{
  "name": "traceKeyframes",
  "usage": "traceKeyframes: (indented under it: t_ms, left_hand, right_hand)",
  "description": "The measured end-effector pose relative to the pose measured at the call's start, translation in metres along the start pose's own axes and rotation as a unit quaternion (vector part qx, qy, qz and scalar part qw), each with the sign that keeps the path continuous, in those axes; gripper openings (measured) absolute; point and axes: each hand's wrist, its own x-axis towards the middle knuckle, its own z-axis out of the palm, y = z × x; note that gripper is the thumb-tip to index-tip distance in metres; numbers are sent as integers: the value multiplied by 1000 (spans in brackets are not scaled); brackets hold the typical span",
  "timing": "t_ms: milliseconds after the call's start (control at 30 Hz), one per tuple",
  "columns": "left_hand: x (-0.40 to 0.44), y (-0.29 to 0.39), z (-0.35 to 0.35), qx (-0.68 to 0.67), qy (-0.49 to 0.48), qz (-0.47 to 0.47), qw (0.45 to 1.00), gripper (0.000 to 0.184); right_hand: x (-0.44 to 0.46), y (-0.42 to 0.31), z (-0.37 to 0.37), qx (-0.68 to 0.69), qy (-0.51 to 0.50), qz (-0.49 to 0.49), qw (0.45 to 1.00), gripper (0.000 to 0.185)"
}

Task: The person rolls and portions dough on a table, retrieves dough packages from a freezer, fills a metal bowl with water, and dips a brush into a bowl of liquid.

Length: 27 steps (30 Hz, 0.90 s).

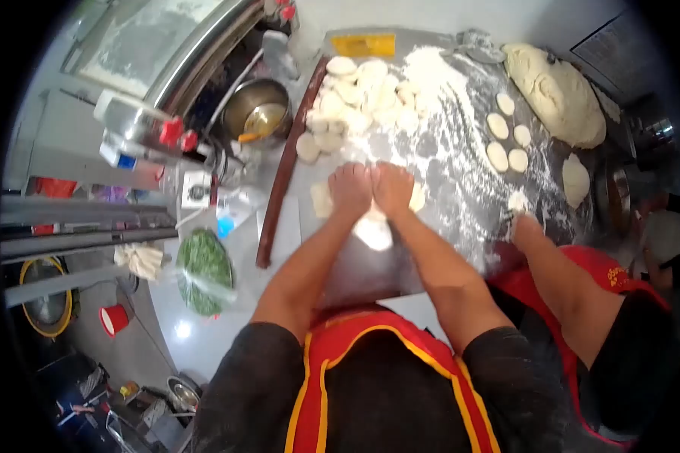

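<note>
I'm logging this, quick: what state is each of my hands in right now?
Left hand: on dough; can't tell if open or closed.
Right hand: also on dough; can't tell if open or closed.

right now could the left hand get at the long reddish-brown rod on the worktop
Probably yes: the left hand, on a piece of pale, flat dough, is near the long reddish-brown rod, with nothing tall between them; it would likely just have to leave the dough first.
</note>
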Motion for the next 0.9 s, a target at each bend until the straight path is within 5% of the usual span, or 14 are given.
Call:
traceKeyframes:
  t_ms: [33, 100, 167, 200, 333, 433, 533, 633, 733, 833, 900]
  left_hand:
    - [4, -7, -3, -23, -138, -55, 989, 25]
    - [-1, 7, -56, -80, -155, -44, 984, 22]
    - [-35, 25, -73, -11, -164, 26, 986, 17]
    - [-66, 16, -51, -13, -91, 88, 992, 17]
    - [-80, 18, -34, -24, -8, 48, 999, 17]
    - [-46, 21, -20, -13, -68, 1, 998, 19]
    - [-15, 20, -11, 35, -53, -3, 998, 19]
    - [2, 12, 5, 92, 3, 19, 996, 21]
    - [7, 15, -5, 66, -73, -42, 994, 21]
    - [1, 12, -54, -77, -227, -47, 970, 21]
    - [-39, 16, -68, -27, -130, 49, 990, 21]
  right_hand:
    - [1, 7, 5, 37, -15, -4, 999, 35]
    - [-23, 3, -35, 152, -19, -65, 986, 34]
    - [-66, -8, -48, 50, 3, -66, 997, 23]
    - [-86, -11, -35, 20, 58, -84, 995, 20]
    - [-96, -4, 5, 43, 201, -105, 973, 21]
    - [-48, -15, -30, -48, -100, 26, 994, 20]
    - [-19, -1, -18, -38, -57, 4, 998, 21]
    - [-2, 8, 2, -5, 151, -24, 988, 24]
    - [-1, 6, -5, 33, 82, -4, 996, 27]
    - [-19, 3, -50, 85, -137, -1, 987, 29]
    - [-69, -5, -45, 31, 68, -69, 995, 20]
